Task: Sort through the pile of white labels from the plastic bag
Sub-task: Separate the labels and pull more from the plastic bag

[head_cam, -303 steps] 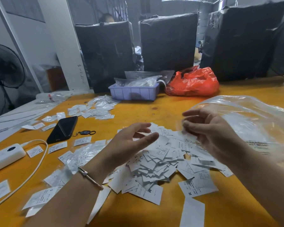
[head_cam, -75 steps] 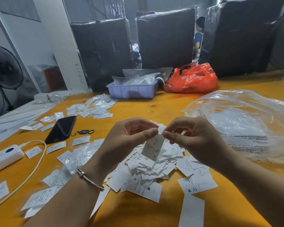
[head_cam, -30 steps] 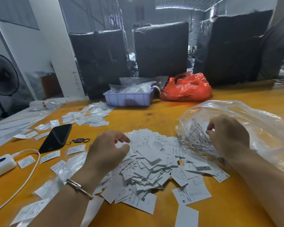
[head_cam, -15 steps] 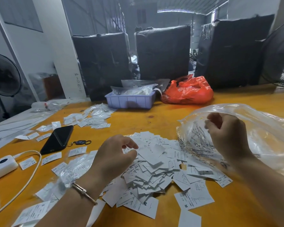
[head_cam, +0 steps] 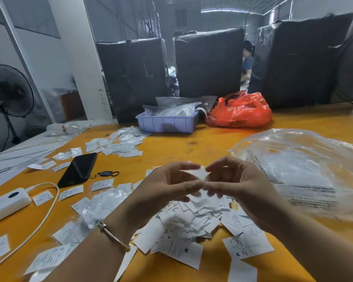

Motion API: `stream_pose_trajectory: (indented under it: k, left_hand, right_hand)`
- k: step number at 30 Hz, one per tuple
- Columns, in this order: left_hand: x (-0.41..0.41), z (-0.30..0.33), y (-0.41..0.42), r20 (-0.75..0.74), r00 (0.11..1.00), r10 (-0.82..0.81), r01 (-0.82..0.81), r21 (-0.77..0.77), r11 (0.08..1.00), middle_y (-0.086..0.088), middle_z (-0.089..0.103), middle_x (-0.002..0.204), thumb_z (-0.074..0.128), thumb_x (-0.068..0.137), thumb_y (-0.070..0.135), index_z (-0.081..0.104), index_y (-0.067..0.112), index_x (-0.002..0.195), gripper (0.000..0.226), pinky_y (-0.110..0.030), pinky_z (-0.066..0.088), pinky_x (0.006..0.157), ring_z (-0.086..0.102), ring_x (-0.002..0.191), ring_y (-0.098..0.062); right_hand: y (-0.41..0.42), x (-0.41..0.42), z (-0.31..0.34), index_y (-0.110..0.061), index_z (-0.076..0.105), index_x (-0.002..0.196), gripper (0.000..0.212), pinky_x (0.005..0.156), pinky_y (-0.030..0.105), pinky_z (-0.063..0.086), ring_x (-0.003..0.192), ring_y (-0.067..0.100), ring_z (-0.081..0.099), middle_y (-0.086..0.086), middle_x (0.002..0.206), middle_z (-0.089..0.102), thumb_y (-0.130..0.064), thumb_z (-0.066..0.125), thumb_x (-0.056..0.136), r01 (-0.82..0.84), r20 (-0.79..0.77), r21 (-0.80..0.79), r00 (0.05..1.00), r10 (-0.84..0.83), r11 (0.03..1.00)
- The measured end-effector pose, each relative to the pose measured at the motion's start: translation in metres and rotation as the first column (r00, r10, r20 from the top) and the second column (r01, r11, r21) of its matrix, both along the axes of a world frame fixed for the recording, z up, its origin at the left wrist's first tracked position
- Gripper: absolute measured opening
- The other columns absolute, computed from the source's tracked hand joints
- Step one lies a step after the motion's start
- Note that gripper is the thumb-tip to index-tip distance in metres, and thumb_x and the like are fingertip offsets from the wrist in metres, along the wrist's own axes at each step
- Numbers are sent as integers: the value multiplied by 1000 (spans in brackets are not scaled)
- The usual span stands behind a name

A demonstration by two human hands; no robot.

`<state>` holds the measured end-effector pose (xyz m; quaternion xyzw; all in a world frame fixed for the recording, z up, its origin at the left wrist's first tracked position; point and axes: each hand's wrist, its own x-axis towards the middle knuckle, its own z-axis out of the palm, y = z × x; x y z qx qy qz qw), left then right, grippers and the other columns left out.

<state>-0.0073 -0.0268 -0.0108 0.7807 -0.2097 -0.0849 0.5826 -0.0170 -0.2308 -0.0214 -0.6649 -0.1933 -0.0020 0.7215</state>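
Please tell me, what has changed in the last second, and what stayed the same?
The right hand left the plastic bag and came to the middle. The left hand rose from the pile to meet it. Both now pinch one white label above the pile. The phone, tray and red bag stayed put.

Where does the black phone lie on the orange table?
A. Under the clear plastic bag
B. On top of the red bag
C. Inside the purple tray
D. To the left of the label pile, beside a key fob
D: the black phone lies flat on the orange table, left of the label pile, with the key fob beside it.
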Motion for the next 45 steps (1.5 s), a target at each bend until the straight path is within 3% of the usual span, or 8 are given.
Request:
stream_pose_trajectory:
  k: [6, 9, 12, 17, 24, 30, 34, 45]
  left_hand:
    - [1, -1, 2, 40, 992, 117, -118, 26, 993, -9, 74, 76, 74, 84, 9, 72, 5, 86, 6, -22, 53, 63, 68, 67, -16]
    - [4, 0, 5, 30, 946, 324, -321, -84, 943, -5, 73, 70, 71, 86, 15, 69, 2, 85, 12, -23, 50, 61, 65, 61, -11]
    - [9, -1, 8, 25, 888, 459, -451, -143, 881, -1, 72, 69, 71, 87, 18, 68, 9, 80, 12, -25, 46, 62, 62, 58, -7]
    - [15, 0, 12, -187, 875, 446, -482, -270, 833, -6, 76, 76, 69, 83, 1, 65, 9, 82, 9, -25, 50, 62, 70, 64, -11]
    - [13, 3, 14, -381, 887, 261, -397, -340, 853, -12, 72, 73, 74, 59, -11, 63, -1, 105, 48, -32, 60, 60, 73, 71, -25]
    - [12, 1, 14, -417, 872, 255, -370, -222, 902, -20, 72, 81, 56, 86, -13, 72, -5, 87, 18, -46, 63, 70, 74, 78, -31]
    - [13, 1, 15, -395, 881, 260, -359, -202, 911, -21, 75, 89, 56, 87, -10, 66, 3, 81, 17, -47, 59, 79, 75, 84, -32]
    - [8, 1, 10, -228, 936, 269, -309, -161, 937, -12, 77, 92, 81, 56, 11, 70, 6, 104, 49, -34, 59, 83, 75, 88, -24]
  right_hand:
    - [3, 3, -7, -7, 65, 93, 18, 57, 21, 50, 64, 16, 66, 8, 75, 72, -3, 74, 77, 187, 90, -59, 979, -182, 981]
    - [-4, 11, -14, -17, 65, 92, 12, 66, 26, 53, 74, 9, 63, -2, 80, 69, -12, 71, 84, 457, 354, -355, 873, -335, 815]
    - [-4, 16, -20, -28, 60, 116, 32, 89, 26, 47, 103, 3, 54, -15, 113, 60, -30, 69, 85, 459, 471, -637, 868, -159, 619]
    - [8, 19, -29, -35, 57, 129, 47, 107, 32, 33, 127, -2, 39, -21, 136, 51, -44, 67, 84, 340, 460, -764, 883, 93, 549]
    - [10, 20, -32, -22, 77, 96, 12, 89, 33, 48, 98, 7, 63, -9, 101, 72, -23, 69, 87, 377, 450, -637, 890, -72, 673]
    - [1, 18, -20, -11, 74, 92, 11, 69, 20, 51, 76, 7, 67, 1, 84, 75, -11, 64, 88, 205, 10, -169, 978, -206, 964]
    - [-5, 19, -14, 0, 68, 98, 15, 66, 27, 50, 66, 18, 67, 12, 78, 72, -9, 61, 89, 164, -171, 28, 973, -157, 986]
    - [-12, 15, -3, -11, 71, 92, 19, 65, 28, 46, 67, 16, 65, 6, 78, 73, 0, 71, 77, 236, -102, 107, 969, -225, 966]
